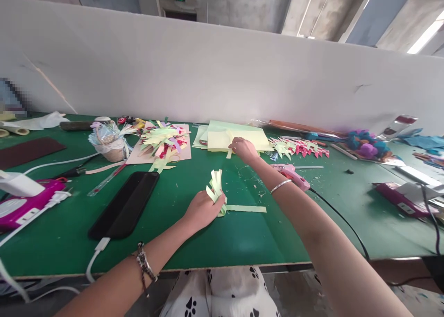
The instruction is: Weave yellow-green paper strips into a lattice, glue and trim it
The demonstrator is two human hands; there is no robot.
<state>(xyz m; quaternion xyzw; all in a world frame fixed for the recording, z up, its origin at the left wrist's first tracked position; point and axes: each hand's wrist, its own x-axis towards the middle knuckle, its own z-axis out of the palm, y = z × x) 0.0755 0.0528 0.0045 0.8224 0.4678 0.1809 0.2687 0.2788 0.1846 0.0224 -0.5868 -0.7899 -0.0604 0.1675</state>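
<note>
My left hand [204, 209] is closed around a bunch of pale green paper strips [215, 184], whose loose ends fan upward above the fingers. From under that bunch one flat strip [247, 209] runs right along the table; I cannot tell whether it is joined on. Farther back, my right hand [243, 149] pinches at the front of a stack of pale yellow paper [217, 140]. A narrow pale paper strip [229, 155] shows at its fingertips, partly hidden by them.
A pink glue gun [294, 176] lies right of centre, its cord trailing to the front edge. Left are a black phone [125, 205] on a cable, a small decorated basket [110, 141] and a heap of cut paper [164, 139]. Red-and-green fringed paper [305, 147] lies back right.
</note>
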